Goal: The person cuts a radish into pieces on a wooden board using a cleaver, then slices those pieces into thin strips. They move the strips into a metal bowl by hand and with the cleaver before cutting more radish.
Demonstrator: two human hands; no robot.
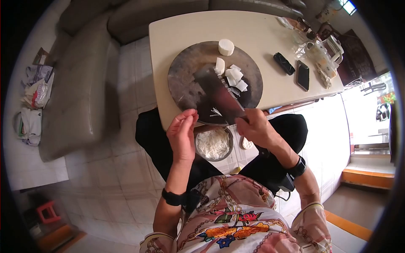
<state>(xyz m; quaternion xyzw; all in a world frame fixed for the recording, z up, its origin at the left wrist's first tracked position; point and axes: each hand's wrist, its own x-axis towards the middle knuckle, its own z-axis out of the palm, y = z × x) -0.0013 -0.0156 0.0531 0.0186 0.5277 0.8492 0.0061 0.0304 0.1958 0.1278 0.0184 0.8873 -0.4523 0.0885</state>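
Note:
My right hand is wrapped round the handle of a cleaver, whose broad blade lies slantwise over a round, dark chopping board. At the near left rim of the board, my left hand has its fingers drawn together in a pinch; whatever they may hold is too small to make out. Beyond the blade lie several flat slices of what looks like white radish, with a thicker cut piece beside them. A round chunk of radish stands at the far rim. A few thin shreds lie near the blade's lower edge.
Below the table edge, between the knees, a metal bowl holds white shreds. On the cream table are a dark case, a phone and a clear plastic jug. A grey sofa stands to the left.

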